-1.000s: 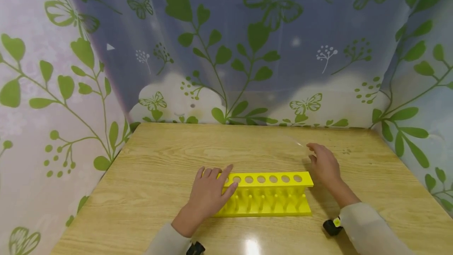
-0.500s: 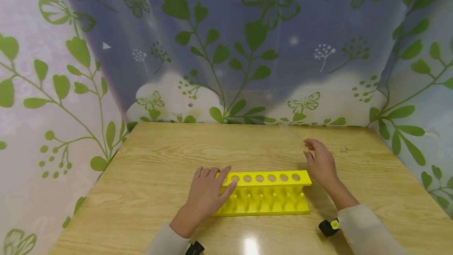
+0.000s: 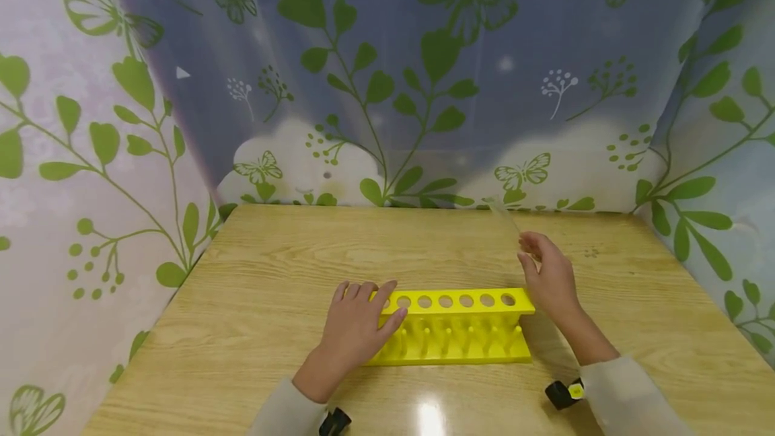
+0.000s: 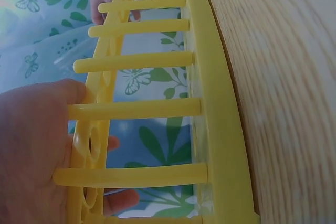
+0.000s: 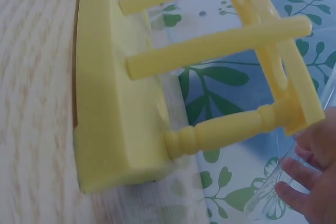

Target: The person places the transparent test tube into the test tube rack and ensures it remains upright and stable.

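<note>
A yellow test tube rack [image 3: 460,360] stands upright on the table, with a row of round holes along its top bar and pegs below. My left hand [image 3: 356,325] grips its left end. In the left wrist view, fingertips [image 4: 122,201] show behind the top bar, with the thumb on the near side. Just beyond the rack's right end, my right hand [image 3: 549,280] pinches a clear test tube [image 3: 504,215], which slants up and away to the left. The right wrist view shows the tube's rounded end [image 5: 257,207] below the curled fingers.
The wood-grain table [image 3: 272,254] extends around the rack on all sides. A curtain [image 3: 387,86] printed with leaves and butterflies hangs along the back edge, and similar cloth hangs at both sides. Black wrist cameras [image 3: 563,394] sit under the sleeves.
The test tube's far end has risen and become easier to see as my right hand turns slightly. My left hand and the rack stay in place.
</note>
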